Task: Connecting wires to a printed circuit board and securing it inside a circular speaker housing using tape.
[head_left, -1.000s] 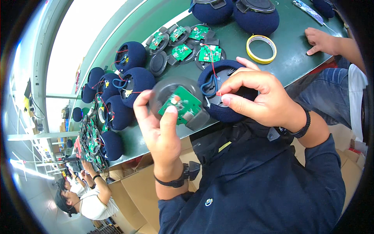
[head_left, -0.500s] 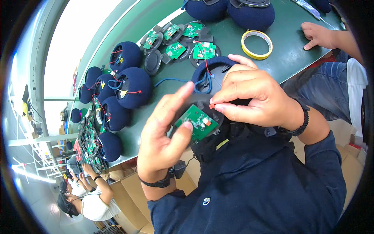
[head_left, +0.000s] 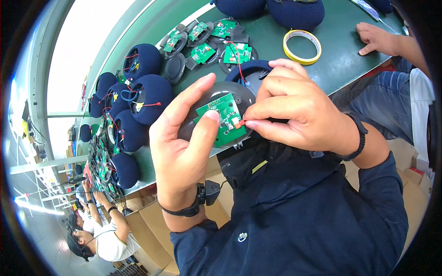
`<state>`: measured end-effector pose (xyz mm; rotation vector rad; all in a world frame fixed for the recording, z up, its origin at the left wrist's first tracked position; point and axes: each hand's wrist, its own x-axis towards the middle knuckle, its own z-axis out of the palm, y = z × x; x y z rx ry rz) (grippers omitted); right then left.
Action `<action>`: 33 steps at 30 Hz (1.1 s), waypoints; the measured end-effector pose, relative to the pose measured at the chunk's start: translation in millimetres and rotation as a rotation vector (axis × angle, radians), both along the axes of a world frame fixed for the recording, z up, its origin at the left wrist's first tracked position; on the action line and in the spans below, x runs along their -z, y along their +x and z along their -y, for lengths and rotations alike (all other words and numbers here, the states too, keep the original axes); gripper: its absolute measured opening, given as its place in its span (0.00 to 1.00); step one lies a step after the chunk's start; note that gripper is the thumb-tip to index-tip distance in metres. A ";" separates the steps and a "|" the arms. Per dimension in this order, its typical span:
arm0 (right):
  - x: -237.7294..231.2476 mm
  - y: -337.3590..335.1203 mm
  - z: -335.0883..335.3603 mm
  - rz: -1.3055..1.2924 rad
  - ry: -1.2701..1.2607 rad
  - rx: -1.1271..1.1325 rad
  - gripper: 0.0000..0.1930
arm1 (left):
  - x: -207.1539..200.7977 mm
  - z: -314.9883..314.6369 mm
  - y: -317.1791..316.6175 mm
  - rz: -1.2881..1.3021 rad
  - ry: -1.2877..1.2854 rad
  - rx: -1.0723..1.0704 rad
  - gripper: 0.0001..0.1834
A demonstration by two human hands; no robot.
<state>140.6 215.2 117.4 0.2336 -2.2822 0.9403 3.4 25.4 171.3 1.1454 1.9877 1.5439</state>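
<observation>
Left hand (head_left: pixel 184 152) cups a dark round base plate (head_left: pixel 209 103) carrying a green circuit board (head_left: pixel 223 119), grip closed around its edge, forefinger pressing the board face. Right hand (head_left: pixel 299 115) pinches a small red connector (head_left: pixel 240 123) at the board's right edge, thumb and forefinger tips shut tight on it. Behind the board: navy fabric speaker shell (head_left: pixel 248 71), red wire (head_left: pixel 237 55), yellow tape roll (head_left: pixel 301 46) on the green tabletop (head_left: pixel 340 60). Risk: connector goes in skewed and pins bend, or the thin wire snags and tears off if the plate twists.
</observation>
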 end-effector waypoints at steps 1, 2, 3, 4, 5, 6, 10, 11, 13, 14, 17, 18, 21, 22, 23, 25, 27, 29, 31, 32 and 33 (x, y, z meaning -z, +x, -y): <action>-0.8 0.3 0.6 -0.004 0.001 0.010 0.05 | -2.0 -0.6 1.3 0.001 -0.003 -0.002 0.25; -1.9 0.6 1.2 -0.008 0.001 0.020 0.05 | -4.8 -1.3 3.1 0.010 -0.002 -0.005 0.25; -3.3 1.3 1.3 -0.006 0.002 0.021 0.05 | -5.5 -2.7 3.5 0.019 0.001 -0.004 0.25; -5.2 2.5 1.8 0.011 -0.007 0.025 0.06 | -5.0 -3.2 3.1 0.020 0.001 -0.004 0.25; -6.9 3.3 1.9 0.028 -0.017 0.029 0.07 | -4.6 -3.3 2.7 0.039 -0.006 -0.003 0.25; -7.7 3.8 1.4 0.029 -0.016 0.031 0.07 | -3.7 -3.8 1.7 0.058 -0.014 0.001 0.25; -8.8 3.2 0.1 0.029 -0.031 0.029 0.08 | 0.4 -5.7 -0.7 0.004 -0.004 0.024 0.25; -9.0 2.9 -0.1 0.022 -0.050 0.017 0.08 | -0.2 -6.4 0.4 0.023 -0.002 0.021 0.25; -11.5 4.3 -1.2 0.039 -0.035 0.021 0.08 | 0.2 -7.3 0.2 0.041 0.004 0.019 0.25; -13.5 5.3 -1.8 0.056 -0.021 0.024 0.09 | 1.7 -7.2 -0.7 0.017 0.005 0.029 0.25; -24.3 7.6 2.9 0.063 0.139 0.064 0.10 | 0.7 -2.7 -0.2 -0.033 -0.003 0.009 0.25; -24.7 9.4 4.2 0.065 0.141 0.070 0.10 | 0.8 -4.2 -0.6 -0.052 -0.009 0.009 0.24; -25.7 12.4 6.8 0.079 0.238 0.109 0.10 | -3.2 -6.4 0.4 -0.109 -0.033 0.015 0.24; -25.7 12.5 7.4 0.055 0.261 0.117 0.10 | -6.2 -6.5 1.4 -0.113 -0.032 0.012 0.24; -25.6 12.6 7.9 0.030 0.283 0.125 0.09 | -9.5 -6.9 2.3 -0.140 -0.046 0.020 0.24; -20.5 9.7 4.0 0.055 0.215 0.084 0.09 | -9.1 -7.7 0.0 -0.162 -0.059 0.030 0.24; -17.7 7.7 0.5 0.079 0.147 0.044 0.08 | -8.4 -8.7 -4.3 -0.107 -0.050 0.085 0.24; -16.9 6.7 -1.9 0.128 -0.021 0.010 0.10 | -6.1 -9.7 -4.7 -0.081 -0.037 0.082 0.24; -20.3 7.2 -6.7 0.153 -0.040 0.039 0.14 | -3.6 -10.9 -5.8 -0.051 -0.023 0.091 0.24; -21.3 6.9 -9.2 0.177 -0.058 0.063 0.18 | -2.9 -10.6 -7.4 -0.047 -0.018 0.101 0.24; -20.5 5.3 -10.0 0.178 -0.060 0.067 0.18 | -2.9 -10.1 -7.1 -0.044 -0.015 0.109 0.24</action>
